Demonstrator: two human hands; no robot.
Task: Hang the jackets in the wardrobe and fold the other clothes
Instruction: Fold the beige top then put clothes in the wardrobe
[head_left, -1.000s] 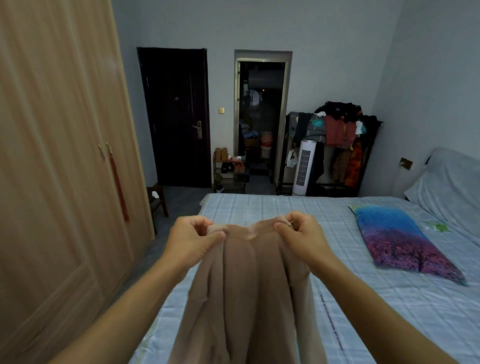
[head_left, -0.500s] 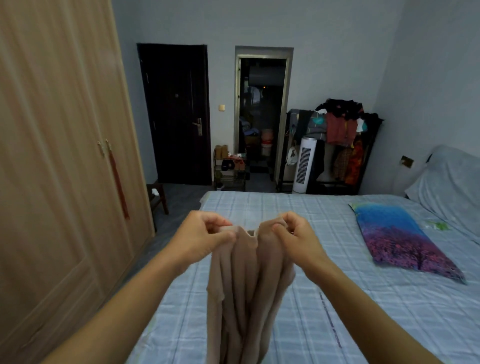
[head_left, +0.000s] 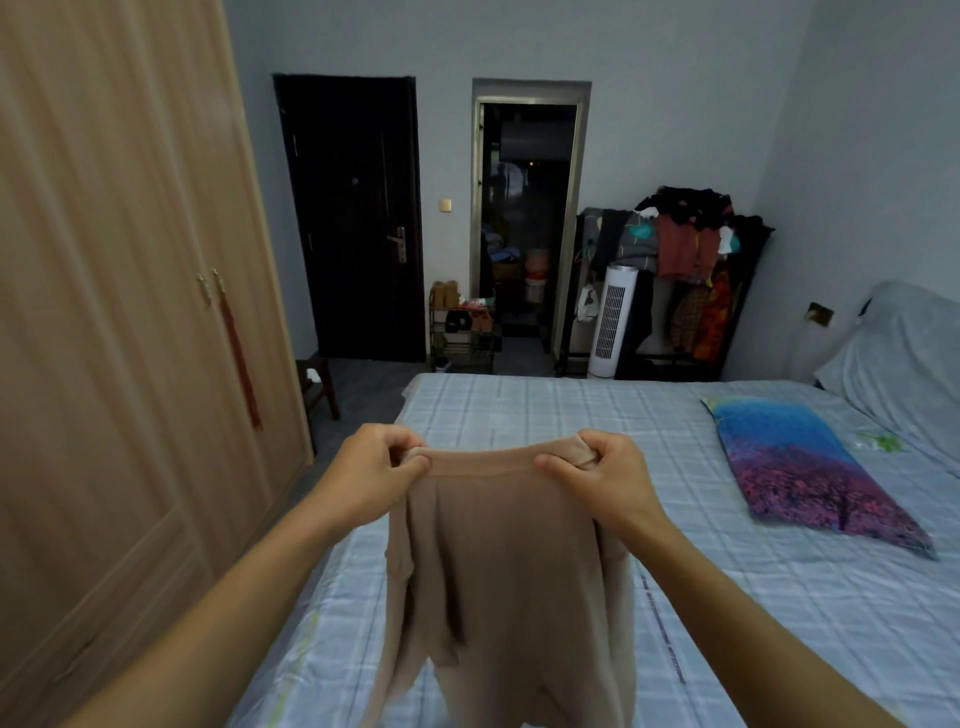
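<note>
**Beige garment held up over the bed**

I hold a beige garment up in front of me by its top edge. My left hand pinches the left end of that edge, thumb over curled fingers, and my right hand pinches the right end the same way, so both are clamped on the cloth. The hands are apart, and the edge runs nearly straight and taut between them. Below it the fabric hangs in loose folds and runs out of the bottom of the view; its lower part is blurred, and I cannot tell what sort of garment it is.

The garment hangs over the near part of the bed, which has a pale blue checked sheet. On the right of the bed lies a pillow printed in blue and purple, well apart from my hands. Past it, at the far right, there is a grey bolster against the wall.

The wardrobe stands on my left with its wooden doors closed, and a red tassel hangs from a handle. Across the room I see a dark door, an open doorway, a shoe rack between them, a white tower fan and a rack heaped with clothes.
</note>
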